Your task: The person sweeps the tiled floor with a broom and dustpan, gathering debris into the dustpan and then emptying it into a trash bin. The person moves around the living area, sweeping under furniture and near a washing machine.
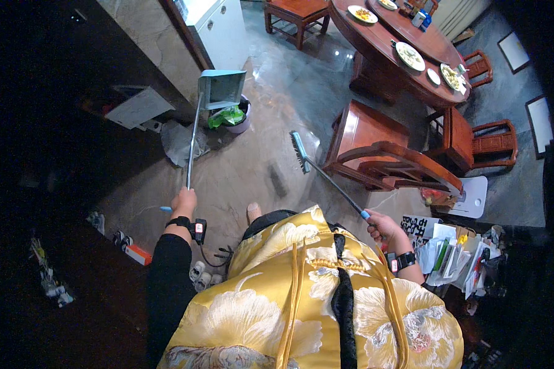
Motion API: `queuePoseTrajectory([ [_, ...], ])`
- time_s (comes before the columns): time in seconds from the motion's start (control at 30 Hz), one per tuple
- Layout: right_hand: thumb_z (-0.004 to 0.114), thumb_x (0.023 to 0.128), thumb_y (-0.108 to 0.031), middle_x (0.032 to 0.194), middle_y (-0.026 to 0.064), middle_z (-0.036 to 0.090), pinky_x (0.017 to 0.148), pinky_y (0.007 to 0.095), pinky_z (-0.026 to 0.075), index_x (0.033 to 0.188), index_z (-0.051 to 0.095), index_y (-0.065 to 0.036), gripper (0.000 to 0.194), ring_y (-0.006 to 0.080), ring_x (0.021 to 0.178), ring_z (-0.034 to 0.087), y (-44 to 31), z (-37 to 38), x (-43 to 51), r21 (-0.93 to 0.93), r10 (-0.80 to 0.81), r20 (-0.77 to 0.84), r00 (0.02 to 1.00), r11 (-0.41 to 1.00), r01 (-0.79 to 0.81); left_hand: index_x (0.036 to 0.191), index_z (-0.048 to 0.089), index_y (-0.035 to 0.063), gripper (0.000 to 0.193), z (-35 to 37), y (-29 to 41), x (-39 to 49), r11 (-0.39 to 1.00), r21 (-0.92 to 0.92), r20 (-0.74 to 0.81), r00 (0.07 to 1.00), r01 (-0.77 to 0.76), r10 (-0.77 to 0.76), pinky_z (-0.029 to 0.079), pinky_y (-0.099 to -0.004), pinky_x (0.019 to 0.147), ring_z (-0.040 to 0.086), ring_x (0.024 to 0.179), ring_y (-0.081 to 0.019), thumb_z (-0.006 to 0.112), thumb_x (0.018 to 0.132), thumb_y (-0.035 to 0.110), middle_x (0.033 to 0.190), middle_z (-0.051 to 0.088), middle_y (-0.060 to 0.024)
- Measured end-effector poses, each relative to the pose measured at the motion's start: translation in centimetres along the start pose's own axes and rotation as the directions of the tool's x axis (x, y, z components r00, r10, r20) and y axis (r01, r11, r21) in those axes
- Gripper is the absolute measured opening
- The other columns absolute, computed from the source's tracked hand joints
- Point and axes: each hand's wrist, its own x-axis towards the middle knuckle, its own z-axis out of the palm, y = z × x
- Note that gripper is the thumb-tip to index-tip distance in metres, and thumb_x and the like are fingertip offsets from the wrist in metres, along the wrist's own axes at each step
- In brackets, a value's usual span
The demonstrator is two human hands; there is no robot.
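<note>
My left hand point(183, 203) is closed around the metal handle of a long-handled dustpan point(222, 90). The light blue pan is raised over a purple trash bin point(241, 123) that has a green plastic bag point(228, 117) in it; whether pan and bin touch I cannot tell. On the right, my right hand point(383, 227) grips the dark handle of a broom, near its blue collar. The broom's light blue head point(300, 151) with dark bristles is out in front over the tiled floor. What the pan holds, if anything, is not clear.
A round wooden table point(351, 23) with plates of food stands at the upper right. Wooden chairs point(374, 124) are beside it. A clear plastic bag point(180, 140) lies left of the bin, below a wall end. Papers point(448, 253) are piled by my right arm; shoes point(201, 274) are at lower left.
</note>
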Motion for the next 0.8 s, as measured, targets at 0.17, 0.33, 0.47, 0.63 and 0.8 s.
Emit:
queuePoseTrajectory([
  [0.17,0.048,0.084,-0.019,0.058,-0.0032,0.042,0.036,0.0206,0.027,0.133,0.038,-0.025,0.051,0.0061,0.04,0.033,0.3,5.1,0.5,0.163,0.042,-0.076,0.996,0.986,-0.03,0.101,0.051,0.0081,0.024,0.5,-1.7,7.0,0.992,0.108,-0.086,0.993,-0.068,0.077,0.049,-0.0455,0.069,0.063,0.083,-0.0349,0.047,0.088,0.027,0.093,0.064,-0.0159],
  [0.33,0.047,0.085,-0.02,0.059,-0.004,0.042,0.037,0.0199,0.026,0.134,0.037,-0.026,0.051,0.0051,0.04,0.033,-1.0,9.2,0.1,0.197,0.089,-0.096,0.991,0.978,-0.069,0.098,0.051,0.0076,0.017,2.4,-2.9,12.5,0.979,0.147,-0.167,0.972,-0.139,0.163,0.05,-0.0436,0.064,0.064,0.077,-0.0329,0.049,0.087,0.02,0.091,0.064,-0.0136],
  [0.47,0.045,0.085,-0.02,0.059,-0.004,0.042,0.037,0.0198,0.026,0.134,0.036,-0.025,0.05,0.005,0.041,0.033,-1.2,11.6,-0.7,0.225,0.101,-0.136,0.985,0.972,-0.069,0.096,0.051,0.0079,0.014,3.5,-3.5,16.0,0.964,0.175,-0.26,0.935,-0.199,0.241,0.05,-0.0427,0.064,0.064,0.077,-0.0306,0.05,0.085,0.017,0.091,0.063,-0.0115],
  [0.63,0.046,0.086,-0.022,0.059,-0.0038,0.042,0.037,0.0193,0.026,0.134,0.037,-0.025,0.048,0.0048,0.041,0.033,-1.6,13.3,-1.0,0.261,0.11,-0.152,0.982,0.963,-0.068,0.096,0.053,0.0084,0.013,4.2,-4.2,17.7,0.973,0.118,-0.261,0.939,-0.198,0.223,0.051,-0.042,0.068,0.063,0.083,-0.0295,0.048,0.085,0.013,0.095,0.062,-0.0098],
  [0.8,0.047,0.087,-0.023,0.059,-0.0038,0.041,0.036,0.0189,0.025,0.132,0.039,-0.025,0.046,0.0047,0.041,0.032,-1.3,14.2,-0.9,0.282,0.088,-0.12,0.989,0.958,-0.051,0.099,0.055,0.0086,0.016,4.1,-3.6,17.7,0.983,0.119,-0.253,0.953,-0.142,0.168,0.05,-0.0412,0.071,0.061,0.089,-0.0285,0.048,0.085,0.009,0.095,0.062,-0.0094],
])
